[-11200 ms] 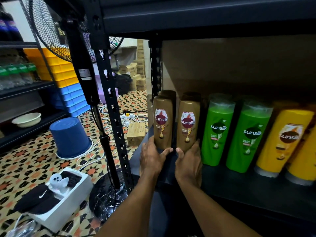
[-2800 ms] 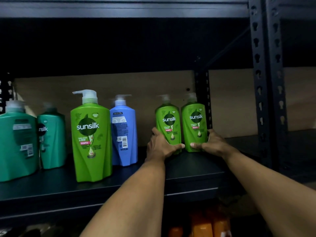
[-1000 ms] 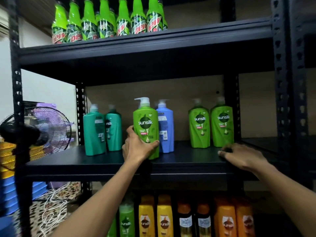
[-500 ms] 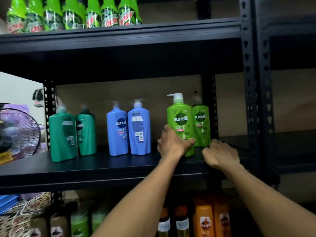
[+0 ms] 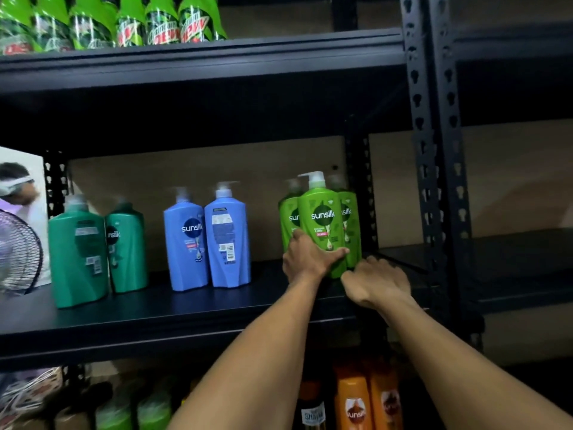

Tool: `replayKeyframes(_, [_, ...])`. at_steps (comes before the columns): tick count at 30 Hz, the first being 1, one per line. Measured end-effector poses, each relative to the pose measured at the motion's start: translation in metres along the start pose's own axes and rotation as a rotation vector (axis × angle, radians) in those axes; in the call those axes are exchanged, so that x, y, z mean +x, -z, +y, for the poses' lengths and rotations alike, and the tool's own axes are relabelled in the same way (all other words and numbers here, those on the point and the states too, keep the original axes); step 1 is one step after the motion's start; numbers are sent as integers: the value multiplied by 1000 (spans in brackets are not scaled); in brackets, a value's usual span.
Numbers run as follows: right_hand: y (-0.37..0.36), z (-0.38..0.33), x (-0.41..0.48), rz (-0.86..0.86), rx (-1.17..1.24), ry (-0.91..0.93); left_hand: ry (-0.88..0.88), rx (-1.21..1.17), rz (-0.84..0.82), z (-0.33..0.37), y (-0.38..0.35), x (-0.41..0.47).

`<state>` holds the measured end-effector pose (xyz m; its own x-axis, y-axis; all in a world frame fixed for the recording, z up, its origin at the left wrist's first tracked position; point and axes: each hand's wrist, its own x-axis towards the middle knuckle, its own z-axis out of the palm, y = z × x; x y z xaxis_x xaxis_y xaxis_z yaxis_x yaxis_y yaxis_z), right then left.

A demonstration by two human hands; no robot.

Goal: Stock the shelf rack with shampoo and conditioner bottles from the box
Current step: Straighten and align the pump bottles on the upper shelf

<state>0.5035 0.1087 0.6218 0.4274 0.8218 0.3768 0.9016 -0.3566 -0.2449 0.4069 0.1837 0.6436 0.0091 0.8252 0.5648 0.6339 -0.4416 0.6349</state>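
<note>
Black perforated steel makes up the shelf rack [image 5: 434,150], whose upright runs from twelve o'clock down toward four. Its middle shelf [image 5: 155,315] spans the view from nine o'clock to three and carries all the pump bottles. On the shelf above, at eleven o'clock, stands a row of green soda bottles [image 5: 161,26]. On the shelf below, at five o'clock, are orange bottles [image 5: 353,398], with blurred green ones [image 5: 130,411] at seven. A fan [image 5: 18,249] shows at the nine o'clock edge, outside the rack. On the middle shelf, a pair of teal bottles [image 5: 77,252] stands upright at the nine o'clock end, side by side and touching. At their three o'clock, well apart, is a pair of blue bottles [image 5: 186,243], one label forward, the other back forward. Toward the shelf's three o'clock end, two light-green bottles [image 5: 286,218] stand at the back. The front green shampoo bottle [image 5: 322,218] stands upright just before them, covering the gap between them, its label facing out. The left hand [image 5: 307,259] grasps this bottle low on its body, thumb across the front and fingers round its nine o'clock side. The right hand [image 5: 375,282] lies on the shelf at the bottle's five o'clock, just beside its base. Its fingers are bent with the tips hidden behind the knuckles, so I cannot tell whether it holds or touches anything.
</note>
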Motion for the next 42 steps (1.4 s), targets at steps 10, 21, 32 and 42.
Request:
replayKeyframes(10, [-1,1,-3,-15,-9,22,-39,-3,-31,-5,-6,6])
replayKeyframes(21, [1,0,-7,-7,-18,20,-52,-27,-71,-7,-7,7])
replayKeyframes(32, [2,-1,-9,14,-23,21,-33,-7,-78,-6,-7,8])
replayKeyframes(42, [-7,1,-8,235,201,-26,2,-137,-109,-12,-2,8])
